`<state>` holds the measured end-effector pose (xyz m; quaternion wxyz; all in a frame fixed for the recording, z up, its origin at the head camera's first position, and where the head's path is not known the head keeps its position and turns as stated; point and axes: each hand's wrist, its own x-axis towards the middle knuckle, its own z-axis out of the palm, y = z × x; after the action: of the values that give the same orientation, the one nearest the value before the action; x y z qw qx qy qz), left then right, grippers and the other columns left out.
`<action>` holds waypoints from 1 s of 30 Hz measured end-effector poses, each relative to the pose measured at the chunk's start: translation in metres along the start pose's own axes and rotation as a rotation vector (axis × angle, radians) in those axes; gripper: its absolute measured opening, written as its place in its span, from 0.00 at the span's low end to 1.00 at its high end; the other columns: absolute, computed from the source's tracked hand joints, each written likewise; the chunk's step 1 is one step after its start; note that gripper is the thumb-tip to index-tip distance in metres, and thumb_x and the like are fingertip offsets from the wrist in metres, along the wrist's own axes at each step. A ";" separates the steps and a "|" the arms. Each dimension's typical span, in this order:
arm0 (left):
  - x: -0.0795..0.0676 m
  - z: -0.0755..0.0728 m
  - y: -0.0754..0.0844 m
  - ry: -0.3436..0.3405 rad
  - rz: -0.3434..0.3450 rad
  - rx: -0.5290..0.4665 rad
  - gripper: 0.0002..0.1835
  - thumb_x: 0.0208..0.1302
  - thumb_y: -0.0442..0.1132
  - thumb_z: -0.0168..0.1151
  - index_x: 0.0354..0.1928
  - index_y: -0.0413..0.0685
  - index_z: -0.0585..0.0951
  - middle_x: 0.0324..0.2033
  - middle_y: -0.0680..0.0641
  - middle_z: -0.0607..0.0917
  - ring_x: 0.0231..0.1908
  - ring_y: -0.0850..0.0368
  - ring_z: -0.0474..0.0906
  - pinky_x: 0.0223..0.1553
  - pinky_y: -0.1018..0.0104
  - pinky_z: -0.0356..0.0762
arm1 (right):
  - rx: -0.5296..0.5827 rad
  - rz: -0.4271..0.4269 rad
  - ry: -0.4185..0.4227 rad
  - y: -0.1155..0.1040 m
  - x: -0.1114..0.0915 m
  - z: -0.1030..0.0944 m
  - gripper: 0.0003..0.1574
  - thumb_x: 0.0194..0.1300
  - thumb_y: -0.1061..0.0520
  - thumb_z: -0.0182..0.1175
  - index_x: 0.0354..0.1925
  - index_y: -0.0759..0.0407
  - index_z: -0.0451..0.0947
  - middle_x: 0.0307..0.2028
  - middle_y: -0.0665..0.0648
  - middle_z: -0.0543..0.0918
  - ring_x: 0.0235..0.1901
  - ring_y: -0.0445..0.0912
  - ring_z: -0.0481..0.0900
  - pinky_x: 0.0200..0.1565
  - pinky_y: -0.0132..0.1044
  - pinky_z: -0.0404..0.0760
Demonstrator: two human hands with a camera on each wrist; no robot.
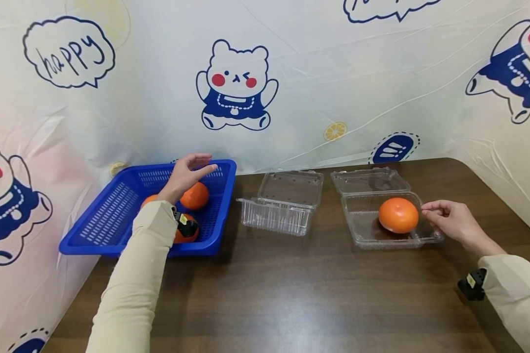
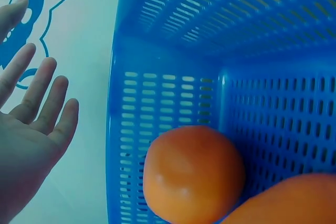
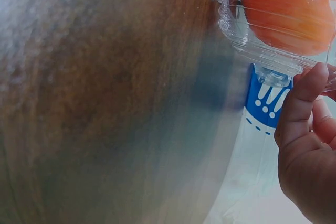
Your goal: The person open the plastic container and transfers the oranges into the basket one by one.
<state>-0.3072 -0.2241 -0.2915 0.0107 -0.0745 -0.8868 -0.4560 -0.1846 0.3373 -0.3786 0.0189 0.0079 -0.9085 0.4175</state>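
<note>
My left hand (image 1: pixel 187 176) hovers over the blue plastic basket (image 1: pixel 88 249) at the left, fingers spread and holding nothing. Inside the basket lie several smooth round orange fruits (image 1: pixel 195 196), partly covered by my arm; the left wrist view shows one fruit (image 2: pixel 194 177) against the slotted wall, apart from the hand (image 2: pixel 31 119). At the right, my right hand (image 1: pixel 457 223) pinches the side edge of an open clear plastic clamshell box (image 1: pixel 380 244) between thumb and fingers. One orange fruit (image 1: pixel 397 214) sits in that box, seen through its clear wall in the right wrist view.
A second clear clamshell box (image 1: pixel 276 215) stands with its lid up between the basket and the right-hand box. The brown wooden table (image 1: pixel 282 294) backs onto a printed cloth (image 1: pixel 300 108) with cartoon bears.
</note>
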 end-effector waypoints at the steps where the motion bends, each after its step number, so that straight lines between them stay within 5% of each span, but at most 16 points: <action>1: 0.000 0.001 0.001 0.003 0.001 -0.004 0.33 0.52 0.56 0.61 0.57 0.47 0.69 0.55 0.43 0.70 0.57 0.48 0.62 0.55 0.47 0.60 | 0.000 0.000 0.000 0.000 0.000 0.000 0.19 0.65 0.57 0.49 0.45 0.75 0.69 0.22 0.57 0.71 0.16 0.44 0.68 0.18 0.32 0.72; 14: 0.003 0.006 0.009 0.041 0.013 -0.088 0.34 0.51 0.55 0.62 0.57 0.45 0.68 0.56 0.42 0.70 0.56 0.49 0.64 0.54 0.48 0.62 | -0.005 -0.022 0.019 0.001 0.002 0.002 0.19 0.64 0.59 0.50 0.46 0.75 0.66 0.23 0.57 0.72 0.17 0.42 0.68 0.19 0.32 0.73; 20: -0.010 0.011 0.033 0.027 0.019 -0.114 0.29 0.56 0.47 0.60 0.57 0.42 0.67 0.56 0.40 0.69 0.56 0.47 0.63 0.55 0.47 0.60 | -0.008 -0.039 0.018 0.003 0.002 0.002 0.22 0.64 0.59 0.50 0.51 0.75 0.63 0.23 0.61 0.73 0.17 0.41 0.69 0.19 0.32 0.73; 27: 0.006 0.021 0.023 0.017 0.073 -0.142 0.29 0.53 0.50 0.62 0.55 0.45 0.70 0.55 0.43 0.72 0.55 0.50 0.65 0.55 0.49 0.60 | -0.013 -0.043 0.018 0.002 0.003 0.001 0.24 0.64 0.58 0.51 0.52 0.76 0.63 0.21 0.57 0.72 0.16 0.42 0.68 0.19 0.32 0.73; 30: 0.005 0.027 0.030 -0.003 0.110 -0.155 0.28 0.53 0.50 0.62 0.55 0.45 0.71 0.54 0.43 0.72 0.55 0.50 0.65 0.55 0.50 0.60 | -0.006 -0.037 0.020 0.002 0.002 0.001 0.24 0.64 0.58 0.51 0.52 0.76 0.64 0.21 0.57 0.72 0.16 0.42 0.68 0.18 0.31 0.72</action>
<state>-0.3063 -0.1843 -0.2829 0.0289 -0.1243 -0.8435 -0.5217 -0.1868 0.3378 -0.3804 0.0355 0.0204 -0.9091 0.4145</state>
